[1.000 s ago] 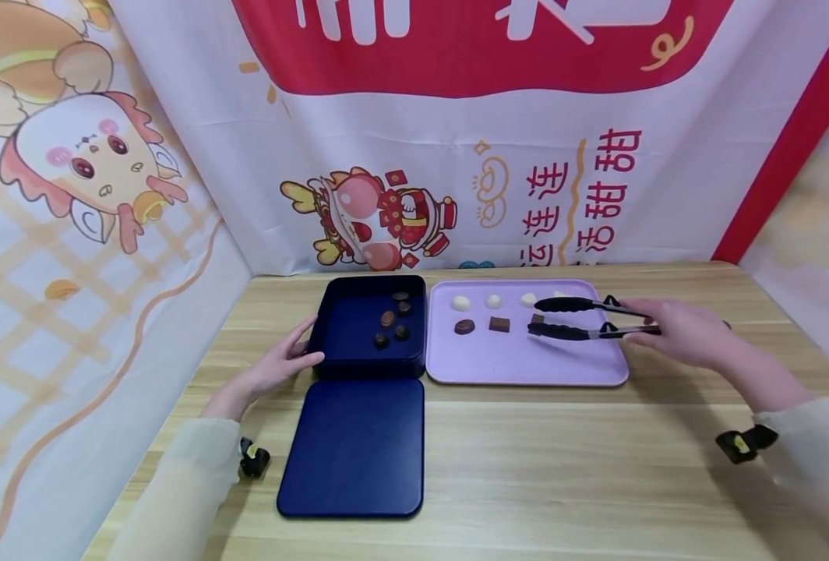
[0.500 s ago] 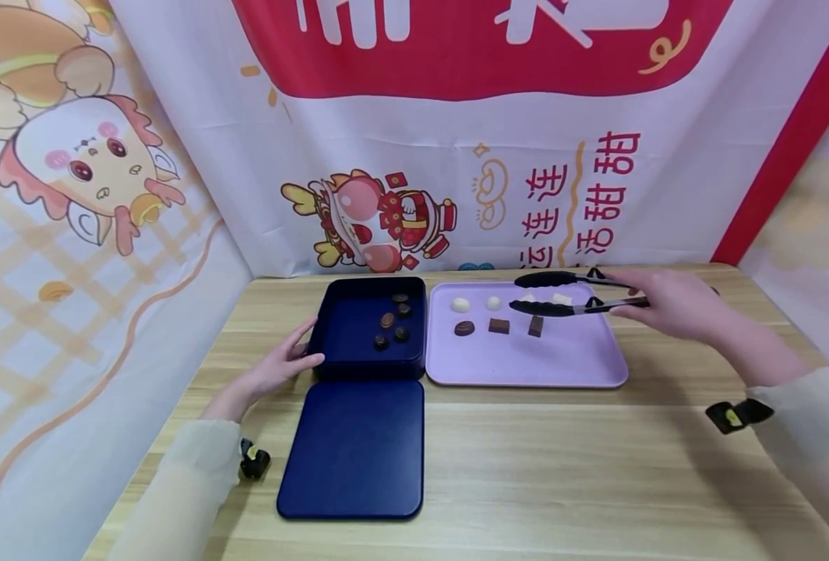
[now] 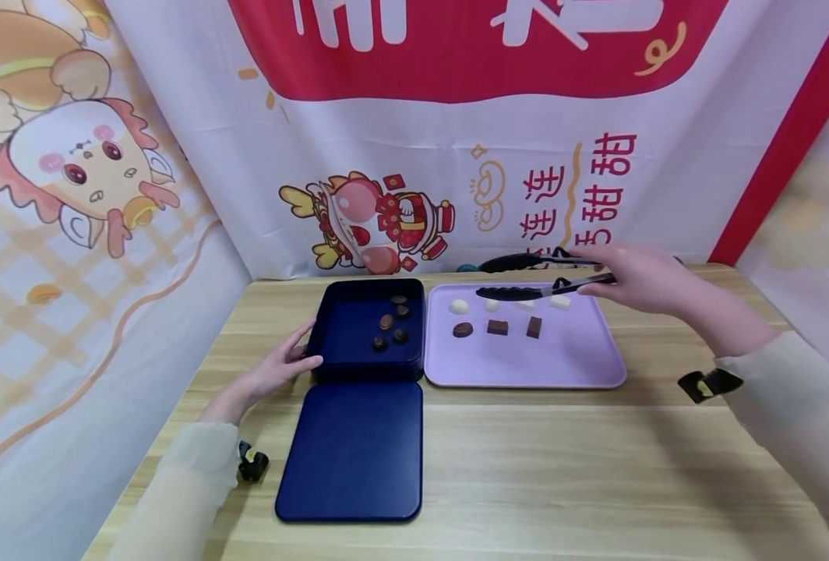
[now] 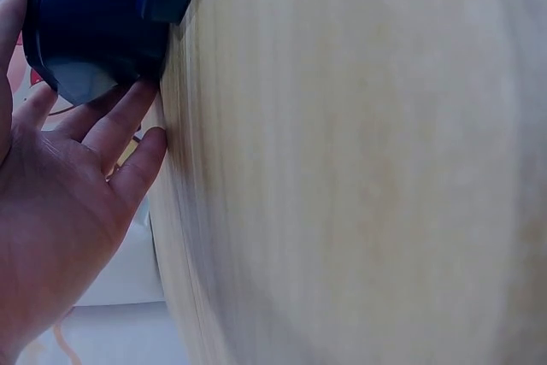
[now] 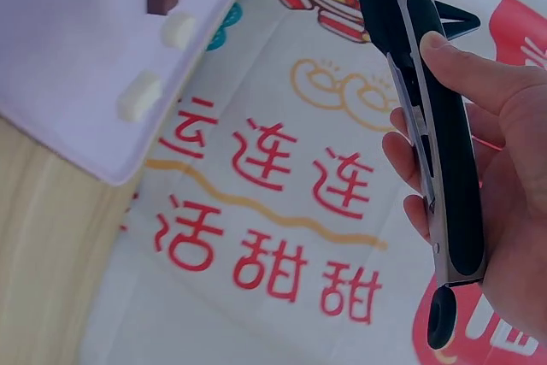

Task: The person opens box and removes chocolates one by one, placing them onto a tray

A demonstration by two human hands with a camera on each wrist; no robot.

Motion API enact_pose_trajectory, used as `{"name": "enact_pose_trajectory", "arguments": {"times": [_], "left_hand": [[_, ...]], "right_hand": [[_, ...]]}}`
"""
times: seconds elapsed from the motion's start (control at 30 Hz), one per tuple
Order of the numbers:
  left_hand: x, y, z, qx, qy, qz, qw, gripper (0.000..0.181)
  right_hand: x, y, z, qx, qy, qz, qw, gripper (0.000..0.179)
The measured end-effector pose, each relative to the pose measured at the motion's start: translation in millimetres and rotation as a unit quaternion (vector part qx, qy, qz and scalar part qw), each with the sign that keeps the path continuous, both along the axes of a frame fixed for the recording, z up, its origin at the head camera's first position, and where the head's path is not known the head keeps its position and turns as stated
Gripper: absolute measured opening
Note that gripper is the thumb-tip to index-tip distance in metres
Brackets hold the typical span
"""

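My right hand [image 3: 639,276] grips black-and-silver tongs [image 3: 509,294] by their handles. The tong ends are spread with nothing between them, over the back edge of a lilac tray [image 3: 527,370]. On it lie a row of several white chocolates [image 3: 460,307], partly behind the tongs, and a row of three brown ones: an oval chocolate [image 3: 463,330], a rectangular chocolate [image 3: 497,327] and another rectangular chocolate [image 3: 534,327]. My left hand [image 3: 281,368] rests with extended fingers against the left side of a dark blue box [image 3: 368,371]. Several brown chocolates [image 3: 386,322] sit inside, toward its right.
A flat dark blue lid [image 3: 350,452] lies directly in front of the box on the wooden table [image 3: 562,467]. The tray stands close against the box's right side. A printed cloth [image 3: 386,125] hangs right behind the table.
The right hand has lifted the tongs up and left, from above the tray's right part toward its back edge, uncovering the right-hand brown chocolate. The left hand stays at the box.
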State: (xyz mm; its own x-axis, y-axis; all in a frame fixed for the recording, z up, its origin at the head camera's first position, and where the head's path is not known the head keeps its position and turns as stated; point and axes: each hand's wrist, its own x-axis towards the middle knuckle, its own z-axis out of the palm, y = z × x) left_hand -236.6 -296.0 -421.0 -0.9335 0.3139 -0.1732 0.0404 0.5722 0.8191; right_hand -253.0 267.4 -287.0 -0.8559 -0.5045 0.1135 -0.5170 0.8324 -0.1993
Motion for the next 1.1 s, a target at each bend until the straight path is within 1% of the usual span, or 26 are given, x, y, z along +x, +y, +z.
{"name": "enact_pose_trajectory", "arguments": {"times": [0.1, 0.17, 0.27, 0.37, 0.5, 0.63, 0.87, 1.1], "left_hand": [[0.1, -0.4, -0.7, 0.000, 0.003, -0.004, 1.0000, 0.080], [0.8, 0.1, 0.9, 0.002, 0.004, -0.004, 1.0000, 0.080], [1.4, 0.6, 2.1, 0.003, 0.003, -0.006, 1.0000, 0.080], [1.9, 0.3, 2.2, 0.005, 0.001, -0.005, 1.0000, 0.080], [2.7, 0.3, 2.5, 0.005, 0.001, -0.007, 1.0000, 0.081], [1.6, -0.2, 0.8, 0.002, 0.002, -0.006, 1.0000, 0.080], [0.0, -0.8, -2.7, 0.004, 0.007, -0.007, 0.9999, 0.079], [0.5, 0.2, -0.4, 0.008, 0.014, -0.002, 0.9999, 0.079]], "right_hand": [[-2.4, -9, 6.1, 0.001, 0.007, 0.006, 1.0000, 0.061], [-4.7, -16, 9.9, 0.004, 0.012, 0.012, 0.9998, 0.061], [-7.6, -27, 14.1, 0.009, 0.024, 0.030, 0.9992, 0.060], [-11.3, -40, 15.1, 0.017, 0.038, 0.052, 0.9978, 0.057], [-18.6, -59, 12.2, 0.017, 0.043, 0.079, 0.9958, 0.056], [-27.3, -79, 9.0, 0.020, 0.034, 0.095, 0.9947, 0.057], [-42.3, -108, 1.3, 0.040, 0.007, 0.098, 0.9943, 0.060], [-58.8, -128, -5.5, 0.056, -0.005, 0.096, 0.9938, 0.059]]}}
